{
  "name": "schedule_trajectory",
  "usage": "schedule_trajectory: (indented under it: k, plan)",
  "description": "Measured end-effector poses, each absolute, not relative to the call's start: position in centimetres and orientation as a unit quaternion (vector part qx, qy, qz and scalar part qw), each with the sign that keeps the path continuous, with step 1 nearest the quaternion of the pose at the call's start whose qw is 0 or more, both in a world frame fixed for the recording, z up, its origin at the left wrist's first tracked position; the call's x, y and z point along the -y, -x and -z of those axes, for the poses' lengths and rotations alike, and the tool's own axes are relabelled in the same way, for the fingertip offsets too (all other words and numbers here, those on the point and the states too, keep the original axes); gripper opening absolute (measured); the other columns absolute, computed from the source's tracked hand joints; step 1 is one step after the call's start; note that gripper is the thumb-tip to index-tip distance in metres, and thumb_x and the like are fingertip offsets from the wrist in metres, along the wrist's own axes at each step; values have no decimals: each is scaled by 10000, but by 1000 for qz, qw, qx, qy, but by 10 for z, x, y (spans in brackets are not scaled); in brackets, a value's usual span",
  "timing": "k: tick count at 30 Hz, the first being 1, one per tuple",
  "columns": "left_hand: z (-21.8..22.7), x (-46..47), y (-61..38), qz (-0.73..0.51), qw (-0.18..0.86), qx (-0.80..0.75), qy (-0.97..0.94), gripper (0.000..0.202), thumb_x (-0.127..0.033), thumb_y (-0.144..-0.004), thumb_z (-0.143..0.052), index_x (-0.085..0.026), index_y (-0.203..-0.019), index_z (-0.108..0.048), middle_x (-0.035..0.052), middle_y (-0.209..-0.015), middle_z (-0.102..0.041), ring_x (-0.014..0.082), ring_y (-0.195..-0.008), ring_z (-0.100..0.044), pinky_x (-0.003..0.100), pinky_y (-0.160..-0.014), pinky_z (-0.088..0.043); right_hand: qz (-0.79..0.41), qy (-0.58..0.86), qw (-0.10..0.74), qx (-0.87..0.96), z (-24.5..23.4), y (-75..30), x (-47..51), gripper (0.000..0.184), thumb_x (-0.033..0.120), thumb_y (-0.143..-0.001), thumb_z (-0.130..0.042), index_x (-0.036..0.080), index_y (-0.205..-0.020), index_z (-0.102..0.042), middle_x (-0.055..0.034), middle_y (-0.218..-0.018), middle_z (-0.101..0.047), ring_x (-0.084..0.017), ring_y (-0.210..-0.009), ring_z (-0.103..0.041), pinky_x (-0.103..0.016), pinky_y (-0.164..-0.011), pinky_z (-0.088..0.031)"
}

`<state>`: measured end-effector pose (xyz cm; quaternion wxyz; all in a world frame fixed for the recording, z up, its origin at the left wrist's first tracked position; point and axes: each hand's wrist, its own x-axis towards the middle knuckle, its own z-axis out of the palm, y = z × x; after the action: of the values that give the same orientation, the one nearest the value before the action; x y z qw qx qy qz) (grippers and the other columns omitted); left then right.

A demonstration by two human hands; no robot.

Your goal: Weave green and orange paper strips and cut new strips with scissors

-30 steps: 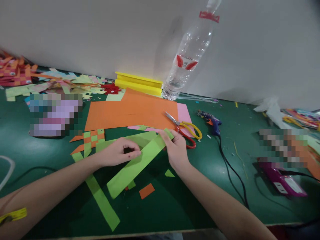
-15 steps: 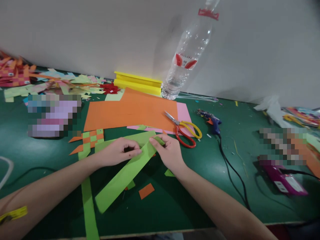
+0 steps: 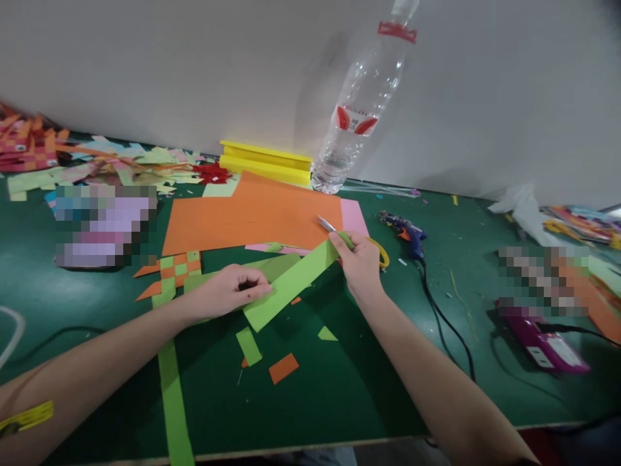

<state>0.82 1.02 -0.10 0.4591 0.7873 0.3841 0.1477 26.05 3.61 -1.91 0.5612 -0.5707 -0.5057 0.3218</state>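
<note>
A light-green paper strip (image 3: 294, 281) slants across the middle of the table. My right hand (image 3: 361, 262) pinches its upper end, right over the scissors (image 3: 326, 224), whose handles it largely covers. My left hand (image 3: 237, 291) is closed, thumb and finger pinched at the strip's left edge lower down. Beneath the left hand lies another green paper piece (image 3: 284, 262). Beside the left wrist is a woven orange-and-green paper fish (image 3: 179, 267), with a long green strip (image 3: 174, 401) running from it toward the table's front edge.
Orange paper (image 3: 252, 217) lies behind the hands, a glue gun (image 3: 410, 236) with a cord to the right. A water bottle (image 3: 356, 120) and a yellow folded strip (image 3: 266, 163) stand by the wall. Paper scraps (image 3: 284, 368) lie in front; a purple power box (image 3: 546, 340) sits far right.
My right hand has moved right and away from me, drawing the green strip past my left fingers and now covering the scissors' handles. My left hand has barely moved.
</note>
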Motion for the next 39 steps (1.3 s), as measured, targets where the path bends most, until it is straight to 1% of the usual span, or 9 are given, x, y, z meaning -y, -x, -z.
schedule_trajectory:
  k: [6,9,12,14,18,22,26,33,39]
  plan:
    - [-1,-9,-7,-159,485,-388,-767,346,-386,-895,-433,-170,-637,-513,-29,-572,-546,84,-492,-437,209,-519,-346,-358,564,616,418,16,-276,-47,238,378,-663,-717,160,-693,-626,80,-424,-461,-51,-337,-392,-180,-321,-334]
    - [-1,-9,-5,-215,482,-384,-758,330,-325,-900,-425,-171,-615,-490,-46,-535,-513,74,-480,-444,199,-523,-365,-393,535,643,382,13,-283,-50,246,369,-661,-723,162,-689,-594,101,-395,-420,-29,-294,-338,-162,-285,-286]
    - [1,-7,-4,-287,469,-381,-743,300,-279,-912,-385,-177,-644,-476,-63,-493,-464,67,-426,-433,185,-470,-365,-417,503,672,349,9,-285,-52,296,367,-613,-763,169,-741,-584,82,-492,-534,-26,-320,-430,-150,-316,-357]
    - [2,-5,-4,-331,408,-363,-770,282,-236,-904,-380,-179,-646,-480,-59,-478,-466,70,-406,-429,185,-437,-356,-427,484,680,349,8,-282,-51,320,361,-603,-774,185,-790,-584,64,-578,-608,-47,-384,-535,-155,-382,-440]
    - [7,2,-7,-378,152,-245,-880,272,-141,-843,-444,-186,-577,-474,-38,-476,-503,92,-443,-446,237,-491,-374,-440,417,662,441,6,-268,-41,197,333,-710,-708,220,-806,-578,44,-706,-681,-120,-584,-678,-257,-602,-566]
    - [7,9,-8,-313,-10,-122,-942,225,-119,-824,-522,-193,-612,-502,-37,-500,-526,101,-457,-444,259,-506,-395,-402,356,581,612,2,-254,-23,66,233,-787,-632,225,-850,-617,-16,-896,-727,-178,-843,-697,-391,-826,-543]
    - [1,13,-6,-284,-72,-69,-954,254,-150,-858,-500,-203,-611,-519,-27,-511,-530,110,-468,-466,261,-499,-417,-378,317,437,752,-1,-247,-11,82,167,-770,-619,209,-834,-649,-37,-980,-720,-184,-1008,-646,-441,-1014,-406]
    - [5,8,-5,-305,-66,-134,-941,233,-148,-842,-495,-201,-616,-517,-28,-512,-540,111,-496,-472,263,-542,-443,-335,286,289,850,4,-251,-15,171,97,-729,-586,214,-830,-657,-30,-1030,-701,-193,-1155,-555,-489,-1083,-281]
    - [9,6,-6,-340,-37,-186,-921,143,-117,-802,-529,-190,-679,-523,-19,-592,-605,126,-596,-531,287,-637,-460,-261,307,286,869,13,-253,-21,233,78,-740,-567,232,-863,-691,-19,-951,-727,-183,-1101,-594,-491,-1104,-238]
